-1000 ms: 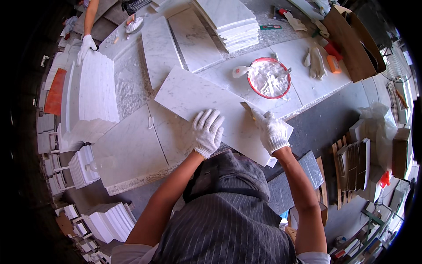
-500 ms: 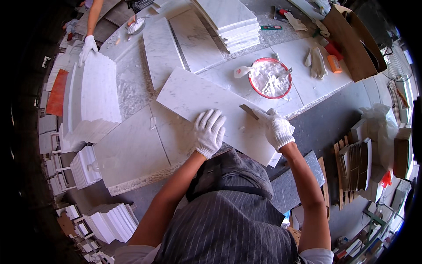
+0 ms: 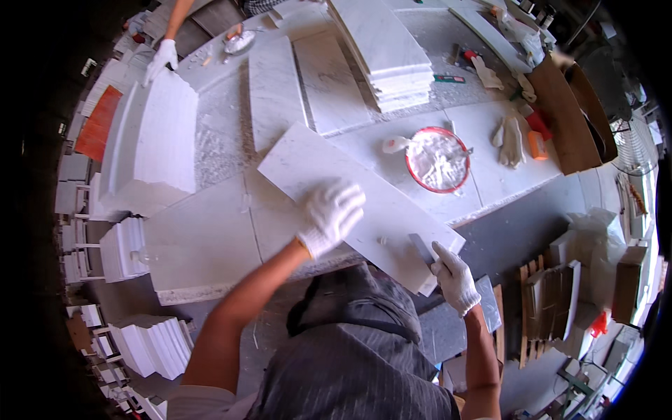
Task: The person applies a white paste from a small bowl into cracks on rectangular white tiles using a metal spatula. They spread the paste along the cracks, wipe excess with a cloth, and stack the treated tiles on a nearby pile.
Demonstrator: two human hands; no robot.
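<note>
A long white marble slab (image 3: 392,203) lies slantwise before me on the worktable. My left hand (image 3: 333,217), in a white knit glove and slightly blurred, is over the slab's middle with fingers stretched out; whether it touches is unclear. Just off the slab's near right end, my gloved right hand (image 3: 456,281) grips a scraper, its flat metal blade (image 3: 421,250) over the slab's surface. A small pale lump (image 3: 383,241) sits on the slab left of the blade. Beyond the slab stands a red-rimmed bowl (image 3: 442,191) of white paste, with a tool in it.
Marble slabs are stacked at the back (image 3: 402,77) and on the left (image 3: 164,140), where another person's gloved hand (image 3: 162,61) rests. Off-white gloves (image 3: 511,142), an orange box (image 3: 537,145) and a cardboard box (image 3: 570,119) lie at the right.
My right hand has brought the scraper nearer to me, toward the slab's near right end. My left hand has shifted farther onto the slab. The whole view has tilted slightly.
</note>
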